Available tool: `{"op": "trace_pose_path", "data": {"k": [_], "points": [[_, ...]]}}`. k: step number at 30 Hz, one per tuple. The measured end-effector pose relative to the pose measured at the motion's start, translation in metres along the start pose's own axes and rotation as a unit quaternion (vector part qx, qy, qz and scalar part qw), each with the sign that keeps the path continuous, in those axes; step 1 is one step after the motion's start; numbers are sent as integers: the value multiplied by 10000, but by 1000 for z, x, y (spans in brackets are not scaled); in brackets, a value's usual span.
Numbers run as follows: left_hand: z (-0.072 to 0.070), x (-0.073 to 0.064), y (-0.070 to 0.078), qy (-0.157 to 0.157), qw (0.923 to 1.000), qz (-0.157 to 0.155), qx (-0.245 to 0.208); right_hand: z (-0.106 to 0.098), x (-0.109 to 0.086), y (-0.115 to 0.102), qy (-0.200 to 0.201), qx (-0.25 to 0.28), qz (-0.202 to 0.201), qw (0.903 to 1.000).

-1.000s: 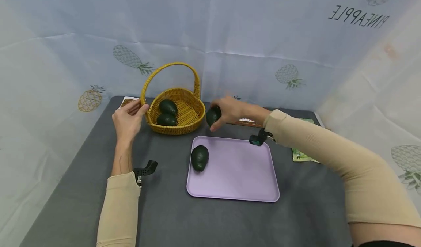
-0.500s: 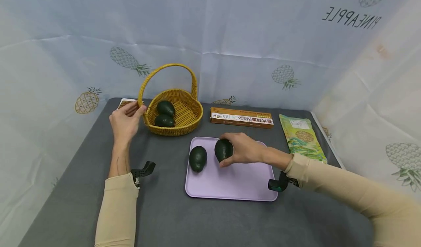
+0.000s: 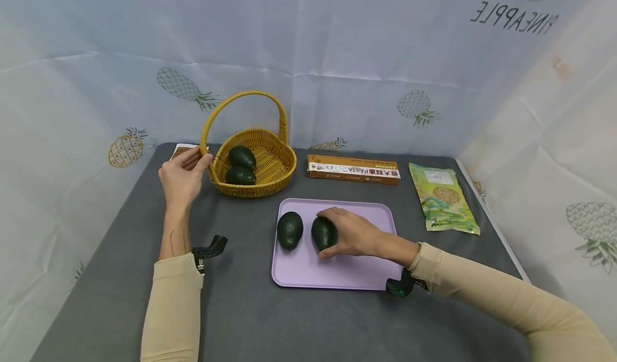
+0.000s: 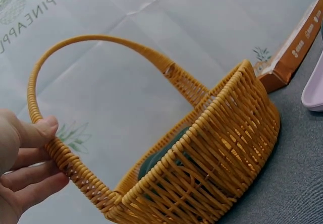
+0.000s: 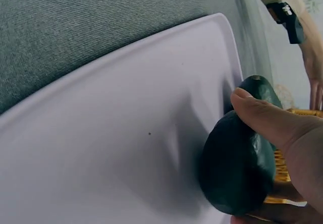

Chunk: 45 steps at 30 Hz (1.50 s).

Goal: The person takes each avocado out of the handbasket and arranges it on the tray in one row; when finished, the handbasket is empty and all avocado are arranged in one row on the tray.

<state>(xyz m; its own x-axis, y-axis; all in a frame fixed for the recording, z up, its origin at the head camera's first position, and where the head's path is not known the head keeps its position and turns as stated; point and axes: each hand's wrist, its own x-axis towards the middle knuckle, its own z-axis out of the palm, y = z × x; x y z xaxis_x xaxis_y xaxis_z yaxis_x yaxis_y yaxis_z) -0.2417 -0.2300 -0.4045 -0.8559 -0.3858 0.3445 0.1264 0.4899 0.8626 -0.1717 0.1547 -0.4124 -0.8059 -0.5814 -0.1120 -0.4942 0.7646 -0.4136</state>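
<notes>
In the head view my left hand (image 3: pixel 182 179) pinches the handle of a yellow wicker basket (image 3: pixel 254 189) at its left side. The left wrist view shows thumb and fingers around that handle (image 4: pixel 64 156). Two dark green avocados, one (image 3: pixel 242 157) behind the other (image 3: pixel 240 175), lie in the basket's left half. My right hand (image 3: pixel 355 234) grips a third avocado (image 3: pixel 324 233) from its right side, low over a lilac tray (image 3: pixel 332 280). To its left, another avocado (image 3: pixel 290 231) lies on the tray. In the right wrist view, the thumb lies along the gripped avocado (image 5: pixel 234 168).
Behind the tray lies a brown pasta box (image 3: pixel 353 170). A green and yellow packet (image 3: pixel 444 198) is flat at the right of the grey table (image 3: pixel 241 308). Part of a flat printed item (image 3: pixel 182 149) shows behind my left hand. A pineapple-print curtain (image 3: pixel 347 40) hangs along the back.
My right hand has carried an avocado from beside the basket to the tray, moving toward me and slightly right. My left hand has stayed on the basket handle.
</notes>
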Motion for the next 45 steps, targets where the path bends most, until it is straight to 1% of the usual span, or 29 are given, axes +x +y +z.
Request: {"op": "trace_pose_path", "data": {"k": [5, 14, 19, 25, 30, 36, 41, 45], "points": [[1, 0, 1, 1, 10000, -8, -18, 2, 1, 3, 91, 58, -45, 9999], [1, 0, 1, -1, 10000, -39, -8, 8, 1, 5, 150, -222, 18, 9996], [2, 0, 2, -29, 9999, -101, 4, 9, 1, 5, 315, -319, 112, 9989], [1, -1, 2, 4, 10000, -68, -39, 11, 2, 6, 500, -526, 131, 9973], [1, -1, 2, -31, 10000, -83, -35, 11, 2, 7, 468, -622, 68, 9969], [1, -1, 1, -27, 10000, -77, -21, 11, 2, 6, 425, -563, -14, 9975], [2, 0, 0, 13, 10000, -17, -1, 10, 2, 6, 200, -492, 8, 9986], [1, -1, 0, 18, 10000, -43, -9, 7, 0, 6, 47, -558, -15, 9984]]}}
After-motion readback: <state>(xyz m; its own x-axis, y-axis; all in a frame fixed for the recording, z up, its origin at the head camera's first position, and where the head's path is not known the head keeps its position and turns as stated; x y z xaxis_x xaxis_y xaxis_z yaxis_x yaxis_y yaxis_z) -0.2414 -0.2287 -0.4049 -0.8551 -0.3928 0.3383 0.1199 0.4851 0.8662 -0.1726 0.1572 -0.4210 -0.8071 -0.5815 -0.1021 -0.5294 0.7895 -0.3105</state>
